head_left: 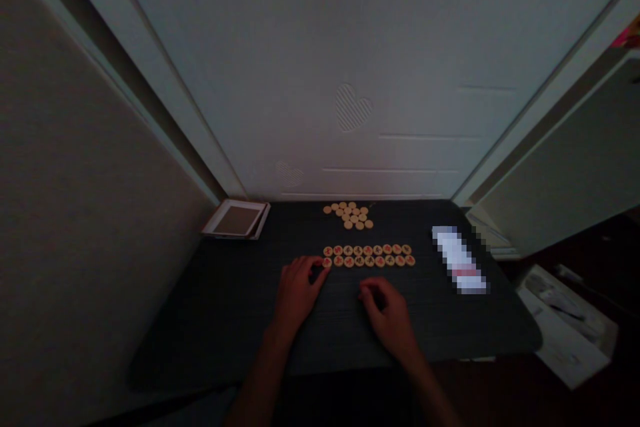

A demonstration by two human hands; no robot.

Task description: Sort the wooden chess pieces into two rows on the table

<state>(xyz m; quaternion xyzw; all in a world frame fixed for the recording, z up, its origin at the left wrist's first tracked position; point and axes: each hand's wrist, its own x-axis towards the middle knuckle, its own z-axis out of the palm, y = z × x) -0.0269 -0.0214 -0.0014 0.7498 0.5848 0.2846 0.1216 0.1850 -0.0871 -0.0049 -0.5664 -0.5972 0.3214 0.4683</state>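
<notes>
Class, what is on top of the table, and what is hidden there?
On the table: two rows of marked discs, a cluster of plain discs, a box and a blurred pale item. Whatever lies directly under the left hand and right hand is covered.

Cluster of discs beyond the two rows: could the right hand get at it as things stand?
Probably yes: between the right hand and the cluster lie only two rows of discs, likely low enough to reach over.
</notes>
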